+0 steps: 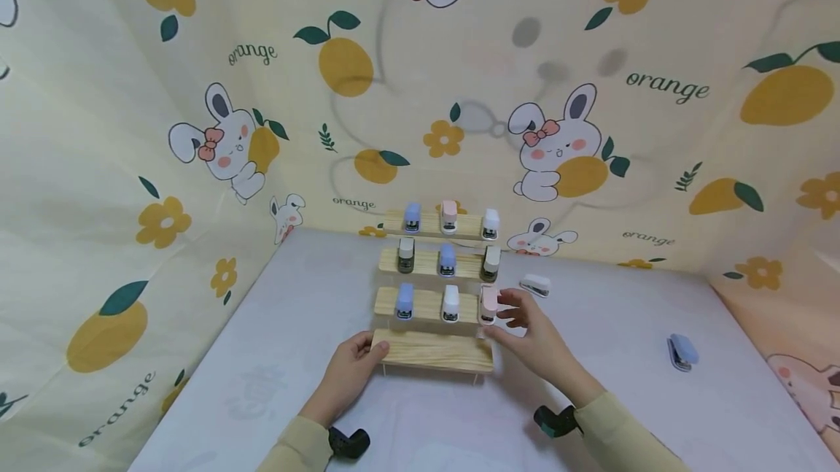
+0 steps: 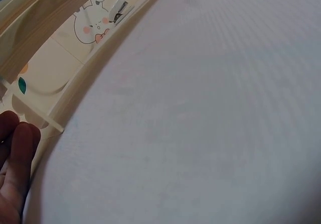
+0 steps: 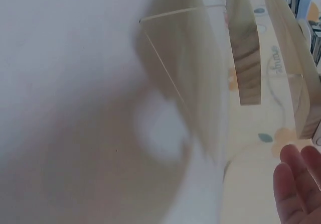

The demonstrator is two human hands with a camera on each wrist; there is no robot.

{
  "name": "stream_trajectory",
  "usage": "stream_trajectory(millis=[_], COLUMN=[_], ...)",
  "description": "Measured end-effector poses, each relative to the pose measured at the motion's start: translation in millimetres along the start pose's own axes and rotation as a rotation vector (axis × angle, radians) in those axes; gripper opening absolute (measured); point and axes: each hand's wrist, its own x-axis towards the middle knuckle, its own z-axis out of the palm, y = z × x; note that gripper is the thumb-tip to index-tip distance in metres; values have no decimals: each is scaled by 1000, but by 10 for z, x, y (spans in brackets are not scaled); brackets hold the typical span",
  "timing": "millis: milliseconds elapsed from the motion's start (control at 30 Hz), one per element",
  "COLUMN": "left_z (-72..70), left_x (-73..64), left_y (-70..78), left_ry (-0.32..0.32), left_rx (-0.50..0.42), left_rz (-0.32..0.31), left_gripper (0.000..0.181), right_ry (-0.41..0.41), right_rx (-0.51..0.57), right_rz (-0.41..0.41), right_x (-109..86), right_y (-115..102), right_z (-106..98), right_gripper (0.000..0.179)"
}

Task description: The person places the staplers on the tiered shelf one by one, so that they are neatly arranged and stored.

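A tiered wooden display rack (image 1: 433, 350) with clear supports stands on the table, small staplers lined up on its upper boards. My left hand (image 1: 351, 368) grips the left end of the lowest board, thumb on top; in the left wrist view its fingers (image 2: 21, 148) show beside a clear leg. At the right end of the board above, my right hand (image 1: 530, 330) pinches a pink stapler (image 1: 488, 304) between thumb and fingers. That board also bears a blue stapler (image 1: 405, 301) and a white stapler (image 1: 450, 303). The right wrist view cuts off the thumb.
Behind the right hand lies a white stapler (image 1: 535, 284); farther right sits another blue stapler (image 1: 682, 352). Higher boards hold grey, blue, white and pink staplers. A patterned cloth backdrop (image 1: 407, 114) rises behind the white tabletop (image 1: 275, 355).
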Motion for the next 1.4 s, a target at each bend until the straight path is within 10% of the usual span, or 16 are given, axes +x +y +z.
stream_trajectory(millis=[1400], left_z=[20], left_x=[2], left_y=[5], left_ry=[9], left_rx=[-10], left_rz=[-7], left_gripper=[56], right_ry=[-30], right_rx=[-30], right_rz=[-62], right_x=[80], right_y=[16], right_z=[16], right_gripper=[69])
